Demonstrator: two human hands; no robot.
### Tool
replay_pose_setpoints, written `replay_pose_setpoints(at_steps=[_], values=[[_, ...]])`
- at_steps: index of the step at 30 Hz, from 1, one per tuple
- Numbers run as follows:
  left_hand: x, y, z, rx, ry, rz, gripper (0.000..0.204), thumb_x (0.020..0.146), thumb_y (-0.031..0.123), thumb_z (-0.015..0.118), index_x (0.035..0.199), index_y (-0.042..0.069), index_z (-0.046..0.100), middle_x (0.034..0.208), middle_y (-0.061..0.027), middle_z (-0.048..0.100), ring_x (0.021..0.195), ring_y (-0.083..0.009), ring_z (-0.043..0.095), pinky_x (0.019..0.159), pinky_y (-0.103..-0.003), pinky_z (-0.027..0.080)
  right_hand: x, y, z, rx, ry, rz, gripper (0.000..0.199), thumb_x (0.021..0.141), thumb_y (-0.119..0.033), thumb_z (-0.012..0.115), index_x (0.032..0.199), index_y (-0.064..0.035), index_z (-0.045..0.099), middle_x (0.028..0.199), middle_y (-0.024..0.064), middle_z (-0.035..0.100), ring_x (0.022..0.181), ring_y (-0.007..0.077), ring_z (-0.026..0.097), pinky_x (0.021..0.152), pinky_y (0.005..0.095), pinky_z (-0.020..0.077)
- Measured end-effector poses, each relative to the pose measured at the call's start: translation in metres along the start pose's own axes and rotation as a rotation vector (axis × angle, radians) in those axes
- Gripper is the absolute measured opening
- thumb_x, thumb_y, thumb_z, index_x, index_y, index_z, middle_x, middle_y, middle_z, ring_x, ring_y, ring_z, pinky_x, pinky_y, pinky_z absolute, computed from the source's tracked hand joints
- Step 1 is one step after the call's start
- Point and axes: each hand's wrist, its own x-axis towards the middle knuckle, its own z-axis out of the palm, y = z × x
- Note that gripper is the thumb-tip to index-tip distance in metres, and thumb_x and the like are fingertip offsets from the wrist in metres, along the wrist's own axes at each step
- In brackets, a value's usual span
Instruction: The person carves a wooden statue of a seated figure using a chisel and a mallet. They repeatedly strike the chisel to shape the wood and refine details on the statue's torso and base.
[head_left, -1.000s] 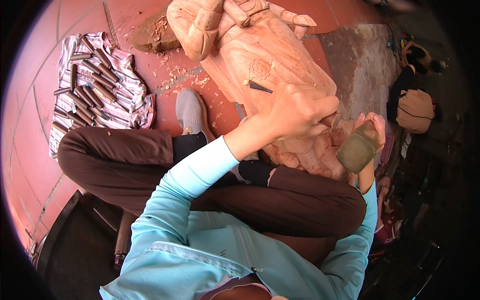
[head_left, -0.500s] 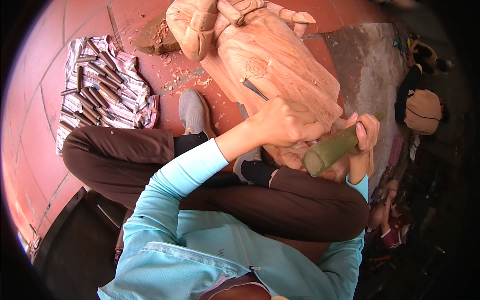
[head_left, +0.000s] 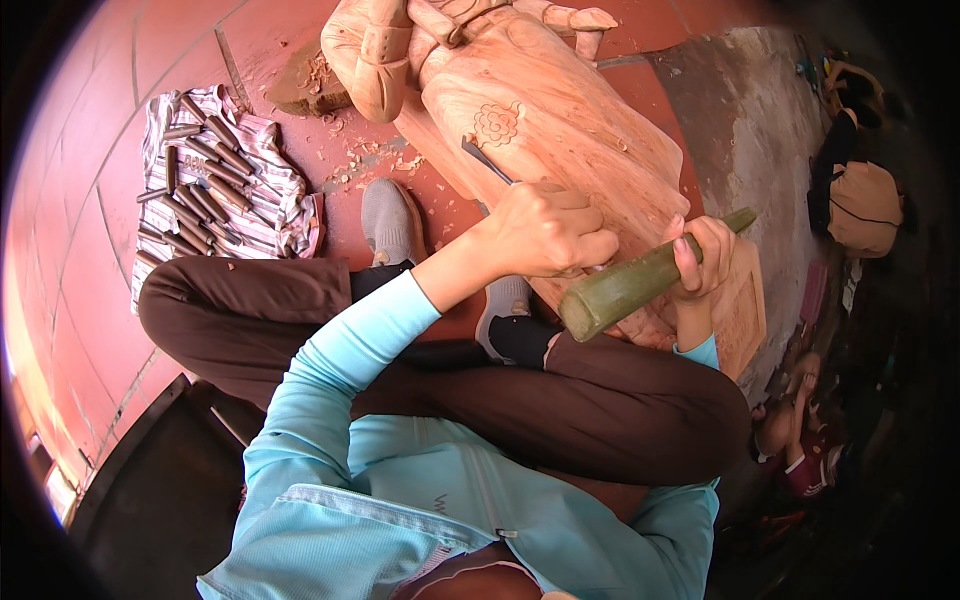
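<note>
My left hand is closed in a fist around a wood chisel, its handle hidden by my fingers. The chisel's dark blade points up and left, its tip beside a flower-like motif carved in a large wooden figure. In my right hand is a green wooden mallet, gripped near its narrow end. The mallet's thick end hangs just below and right of my left fist, close to where the chisel's butt end is.
On the left, a striped cloth carries several chisels with brown handles. A wood block with shavings lies on the red tiles. My crossed legs are close below the carving. Other people sit at the right.
The mallet has swung left and up toward my left fist. My left hand and the chisel have shifted slightly left in view, along with a small shift of the whole scene.
</note>
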Motion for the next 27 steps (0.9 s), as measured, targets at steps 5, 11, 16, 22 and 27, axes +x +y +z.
replay_pose_setpoints(at_steps=[5,11,16,22,27], values=[[0.006,0.015,-0.012,-0.141,-0.061,0.012,0.019,0.062,0.023,0.067,0.078,0.013,0.060,0.062,0.0034,0.046,0.055,-0.0130,0.054,0.042,-0.028,0.041,-0.005,-0.006,0.001,0.174,0.079,0.055,0.060,0.074,0.012,0.069,0.117,-0.0201,0.041,0.089,0.0088,0.055,0.073,0.0267,0.059,0.060,0.0405,0.0496],[0.009,0.012,-0.008,-0.242,-0.058,0.048,0.022,0.058,0.024,0.070,0.074,0.013,0.059,0.060,0.0025,0.045,0.053,-0.0142,0.054,0.038,-0.030,0.040,-0.005,-0.013,0.000,0.235,0.108,0.126,0.061,0.076,0.014,0.065,0.120,-0.0193,0.038,0.091,0.0104,0.054,0.070,0.0267,0.057,0.058,0.0400,0.0494],[0.014,0.005,-0.017,-0.312,-0.031,0.053,0.019,0.059,0.021,0.069,0.072,0.013,0.057,0.058,0.0025,0.042,0.051,-0.0141,0.052,0.038,-0.029,0.038,-0.002,-0.016,0.004,0.298,0.200,0.170,0.066,0.078,0.016,0.061,0.127,-0.0190,0.034,0.093,0.0114,0.053,0.068,0.0250,0.055,0.056,0.0396,0.0479],[0.001,0.001,-0.013,-0.278,-0.091,0.125,0.028,0.059,0.030,0.071,0.069,0.015,0.049,0.062,0.0014,0.046,0.055,-0.0173,0.056,0.041,-0.032,0.042,-0.011,-0.020,-0.003,0.327,0.246,0.200,0.073,0.078,0.018,0.060,0.134,-0.0178,0.031,0.093,0.0123,0.052,0.069,0.0243,0.053,0.057,0.0390,0.0467],[0.002,-0.006,-0.021,-0.315,-0.135,0.138,0.025,0.062,0.027,0.069,0.069,0.014,0.048,0.061,0.0015,0.045,0.054,-0.0167,0.056,0.040,-0.032,0.042,-0.007,-0.020,-0.008,0.343,0.275,0.165,0.069,0.077,0.018,0.061,0.130,-0.0176,0.034,0.092,0.0124,0.052,0.070,0.0254,0.054,0.057,0.0394,0.0471]])
